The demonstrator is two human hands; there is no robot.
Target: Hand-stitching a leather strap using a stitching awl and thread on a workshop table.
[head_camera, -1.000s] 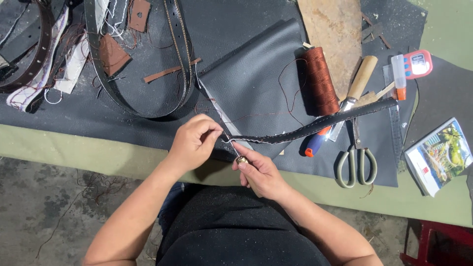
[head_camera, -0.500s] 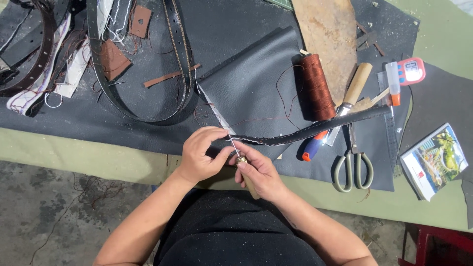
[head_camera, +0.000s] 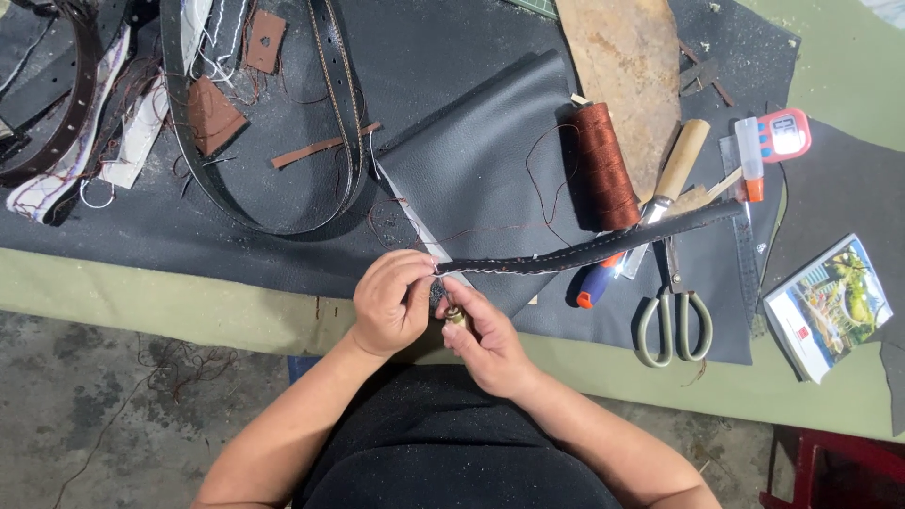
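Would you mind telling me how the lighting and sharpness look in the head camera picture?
Head view: soft, even light with faint shadows; a dull sheen on the black leather sheet; the left hand, right hand and strap are sharp, with no obvious motion blur.

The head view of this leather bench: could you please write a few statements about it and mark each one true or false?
1. The left hand pinches the near end of the dark leather strap. True.
2. The spool of brown thread lies on the concrete floor. False: it lies on the black leather sheet on the table.
3. The scissors lie shut, right of the hands. True.
4. The right hand holds the scissors. False: it holds a small brass-coloured tool near the strap's end.
5. A booklet lies near the table's right edge. True.
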